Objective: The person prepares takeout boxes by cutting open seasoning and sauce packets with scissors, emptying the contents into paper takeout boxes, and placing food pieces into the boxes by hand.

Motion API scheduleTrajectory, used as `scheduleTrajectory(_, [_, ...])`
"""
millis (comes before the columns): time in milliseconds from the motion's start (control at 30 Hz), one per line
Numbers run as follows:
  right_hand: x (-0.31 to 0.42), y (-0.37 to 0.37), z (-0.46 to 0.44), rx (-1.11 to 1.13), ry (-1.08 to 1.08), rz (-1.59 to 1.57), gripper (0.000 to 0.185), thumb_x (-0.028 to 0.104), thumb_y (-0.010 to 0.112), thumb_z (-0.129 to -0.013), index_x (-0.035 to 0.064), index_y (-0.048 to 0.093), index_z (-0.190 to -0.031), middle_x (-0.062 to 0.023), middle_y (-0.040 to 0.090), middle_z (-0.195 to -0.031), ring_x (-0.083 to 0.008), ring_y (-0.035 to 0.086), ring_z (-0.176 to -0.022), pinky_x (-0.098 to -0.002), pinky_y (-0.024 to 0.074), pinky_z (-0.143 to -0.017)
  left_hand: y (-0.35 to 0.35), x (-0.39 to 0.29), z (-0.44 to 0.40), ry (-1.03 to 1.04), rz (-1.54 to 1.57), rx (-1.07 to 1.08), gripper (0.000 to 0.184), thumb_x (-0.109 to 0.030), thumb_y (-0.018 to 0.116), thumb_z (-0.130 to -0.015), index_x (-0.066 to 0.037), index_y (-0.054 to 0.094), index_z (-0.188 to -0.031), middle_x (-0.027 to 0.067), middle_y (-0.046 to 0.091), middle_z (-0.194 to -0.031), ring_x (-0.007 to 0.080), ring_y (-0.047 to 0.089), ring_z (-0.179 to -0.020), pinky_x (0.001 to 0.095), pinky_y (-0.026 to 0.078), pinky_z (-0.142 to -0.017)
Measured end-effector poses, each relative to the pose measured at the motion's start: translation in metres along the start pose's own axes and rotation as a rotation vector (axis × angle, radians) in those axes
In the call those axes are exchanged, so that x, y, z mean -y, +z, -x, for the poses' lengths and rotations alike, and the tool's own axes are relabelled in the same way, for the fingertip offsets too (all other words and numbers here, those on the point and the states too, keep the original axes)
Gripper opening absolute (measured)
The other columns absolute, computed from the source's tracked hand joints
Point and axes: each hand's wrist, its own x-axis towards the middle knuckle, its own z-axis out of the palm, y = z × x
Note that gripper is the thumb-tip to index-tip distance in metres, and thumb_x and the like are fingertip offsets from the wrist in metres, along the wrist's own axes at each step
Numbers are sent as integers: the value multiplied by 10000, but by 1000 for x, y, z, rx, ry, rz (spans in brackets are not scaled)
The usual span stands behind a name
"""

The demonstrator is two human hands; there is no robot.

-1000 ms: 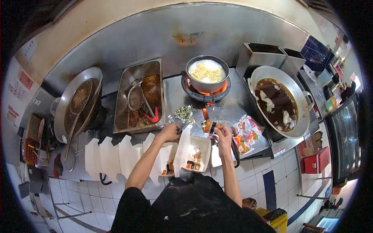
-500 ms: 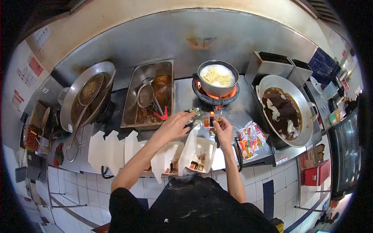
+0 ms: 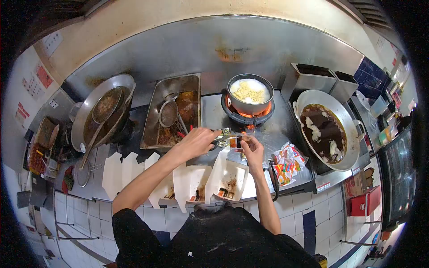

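Note:
My left hand [image 3: 199,142] is closed around scissors [image 3: 221,139], whose blades point right at a small seasoning packet [image 3: 233,142]. That packet is pinched in the fingers of my right hand [image 3: 253,151]. Below my hands stand several open white paper boxes, among them the rightmost box [image 3: 229,177], with brown powder and small dark and orange sachet pieces inside. Torn wrappers lie partly hidden behind my left hand. Colourful noodle wrappers [image 3: 287,163] are heaped to the right of my right hand.
A pot of foaming noodles [image 3: 250,91] sits on a lit burner [image 3: 247,119]. A wok of dark oil [image 3: 328,129] is at the right. At the left are a metal tray with strainers [image 3: 172,111] and another wok [image 3: 99,111] with a ladle.
My left hand has moved up and right, bringing the scissors to the packet held in my right hand. The camera view has shifted, too.

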Motion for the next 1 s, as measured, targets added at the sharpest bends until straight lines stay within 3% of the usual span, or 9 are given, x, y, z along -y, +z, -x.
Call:
scheduleTrajectory(33, [-1, 0, -1, -1, 4, 14, 201, 47, 583, -909, -39, 592, -1091, -69, 645, -967, -127, 625, -825, -308, 589, -668, 6, 3, -2, -1, -2, -4, 538, -95, 698, -744, -19, 525, -1249, 208, 646, -852, 373, 628, -796, 455, 511, -705])
scheduleTrajectory(100, [0, 4, -1, -4, -2, 9, 199, 47, 586, -908, -40, 595, -1087, -70, 646, -963, -126, 625, -821, -305, 587, -669, 14, 4, -6, 158, 28, -246, 520, -95, 699, -740, -30, 536, -1229, 208, 638, -792, 376, 631, -793, 466, 505, -691])
scheduleTrajectory(233, [4, 3, -3, -17, -11, 23, 182, 47, 597, -904, -42, 605, -1062, -70, 647, -947, -118, 621, -800, -298, 583, -670, 5, -1, -13, 19, -36, -15, 486, -92, 698, -738, -10, 542, -1191, 206, 645, -793, 383, 638, -779, 468, 511, -670])
scheduleTrajectory(333, [11, 4, -3, -9, -37, 67, 175, 39, 605, -899, -46, 608, -1051, -59, 641, -931, -112, 614, -777, -294, 580, -669, 10, -2, -15, 51, -80, -65, 436, -87, 693, -739, 4, 552, -1142, 208, 647, -760, 389, 641, -737, 466, 516, -643])
scheduleTrajectory(433, [3, 5, -6, 5, -46, 26, 181, 29, 607, -896, -49, 606, -1059, -50, 635, -917, -104, 606, -762, -289, 579, -665, 20, 3, -20, 165, -53, -293, 421, -79, 685, -737, 7, 549, -1126, 204, 639, -723, 389, 639, -702, 468, 516, -621])
scheduleTrajectory(500, [0, 3, -9, 6, -37, 28, 158, 18, 601, -891, -53, 611, -1032, -62, 643, -922, -105, 609, -768, -277, 576, -660, 16, 2, -26, 82, -107, -54, 445, -70, 674, -734, 11, 534, -1148, 210, 635, -721, 386, 642, -714, 465, 517, -626])
scheduleTrajectory(600, [-5, -2, -16, -13, -48, 60, 135, 11, 602, -878, -57, 617, -994, -72, 653, -916, -105, 613, -773, -266, 571, -648, 5, -3, -29, 45, -166, 52, 443, -69, 668, -729, 23, 532, -1141, 208, 640, -723, 387, 645, -718, 463, 520, -628])
scheduleTrajectory(700, [-9, -2, -20, 1, -47, 86, 134, 15, 614, -860, -56, 622, -973, -65, 656, -879, -104, 613, -766, -270, 564, -639, 20, 9, -33, 131, -112, -142, 387, -84, 677, -724, 22, 555, -1075, 204, 633, -687, 391, 641, -700, 463, 515, -619])
scheduleTrajectory(1000, [-18, -8, -30, 37, -48, 72, 92, 13, 601, -885, -42, 619, -956, -30, 635, -827, -81, 578, -670, -262, 553, -627, 17, 10, -40, 124, -61, -42, 376, -102, 687, -720, 28, 547, -1044, 213, 631, -701, 398, 635, -708, 466, 512, -629])
